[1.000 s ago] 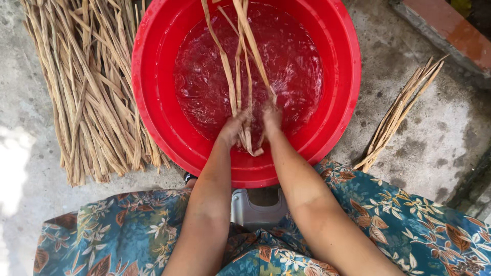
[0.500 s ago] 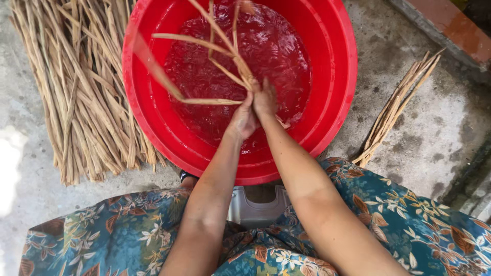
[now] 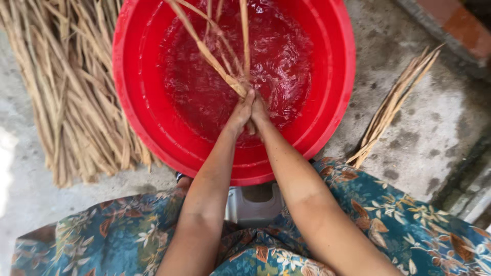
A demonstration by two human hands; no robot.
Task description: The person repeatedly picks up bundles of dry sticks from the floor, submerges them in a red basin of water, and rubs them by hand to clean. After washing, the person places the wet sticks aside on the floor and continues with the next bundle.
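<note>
On the concrete floor [image 3: 419, 138] sits a red basin [image 3: 138, 107] of water, with a big pile of dry stalks [image 3: 66, 102] to its left and a small bundle [image 3: 394, 107] to its right; over the water, left hand [image 3: 239, 113] and right hand [image 3: 260, 110] press together, clamped on wet stalks [image 3: 215, 56]

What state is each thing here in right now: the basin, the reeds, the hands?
Basin: holds rippling water.
Reeds in hand: bunched, fanning out over the water.
Left hand: shut on the reeds.
Right hand: pressed against the left, shut on the reeds.
Big pile: lying on the ground left of the basin.
Small bundle: lying on the ground at right.
</note>
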